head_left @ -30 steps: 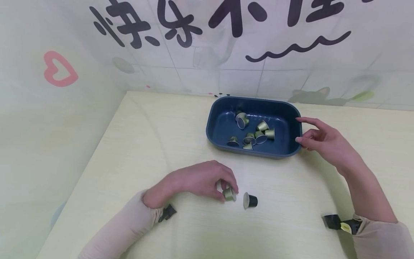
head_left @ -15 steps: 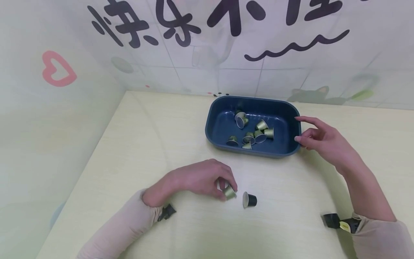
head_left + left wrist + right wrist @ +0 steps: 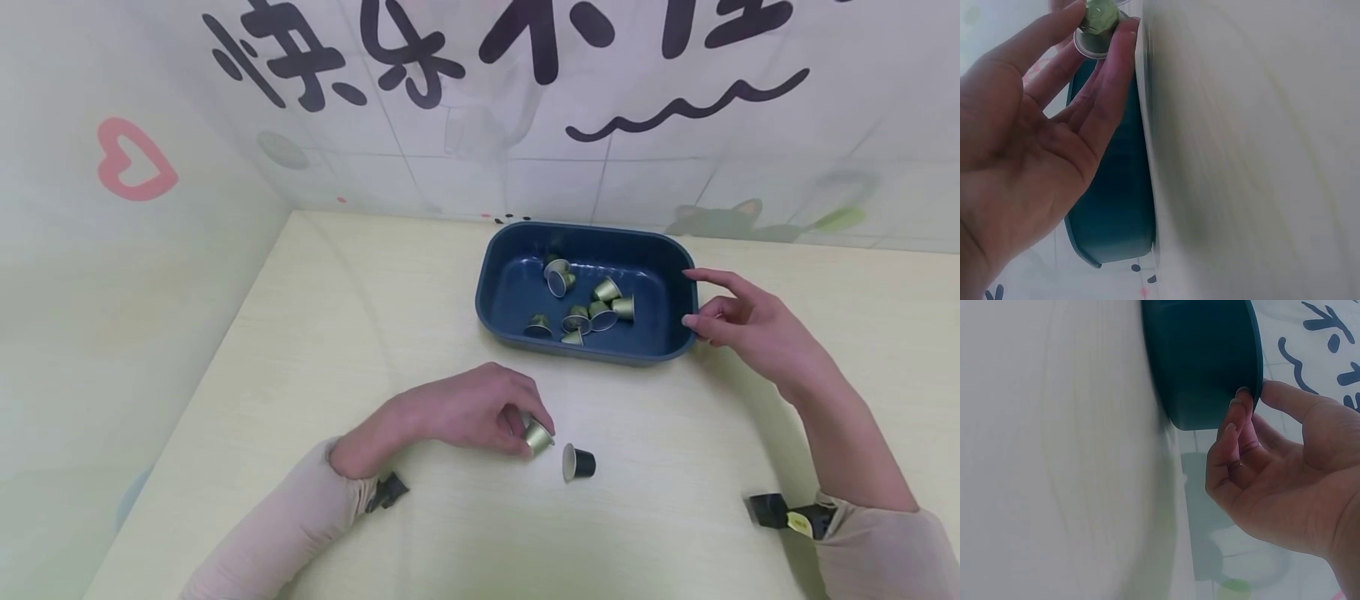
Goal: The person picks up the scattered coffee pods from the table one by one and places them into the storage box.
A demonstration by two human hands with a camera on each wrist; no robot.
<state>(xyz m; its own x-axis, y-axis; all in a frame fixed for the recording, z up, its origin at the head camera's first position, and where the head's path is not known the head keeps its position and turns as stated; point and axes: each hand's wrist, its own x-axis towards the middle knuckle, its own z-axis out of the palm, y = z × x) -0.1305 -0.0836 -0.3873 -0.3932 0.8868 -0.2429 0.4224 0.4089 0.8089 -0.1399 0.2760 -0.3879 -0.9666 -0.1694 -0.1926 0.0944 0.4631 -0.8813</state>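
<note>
My left hand [image 3: 480,408] pinches a light green coffee capsule [image 3: 537,437] between thumb and fingers, in front of the blue tub [image 3: 570,350]. In the left wrist view the green capsule [image 3: 1099,17] shows its crinkled green end and silver rim at the fingertips. Just right of it, a black coffee capsule [image 3: 581,462] lies on its side, pale lid facing left. My right hand [image 3: 757,325] holds the tub's right end, with fingertips at the rim. The right wrist view has curled fingers [image 3: 1232,437] against the tub's outer wall [image 3: 1210,406].
Several green capsules [image 3: 602,317] lie scattered inside the tub, which stands near the back wall [image 3: 480,183]. The light wooden table [image 3: 337,317] meets another wall [image 3: 90,333] on the left. Both walls carry printed designs.
The left hand has shifted slightly up and right with the green capsule, which has tilted in its fingers. The right hand stays at the tub's end.
</note>
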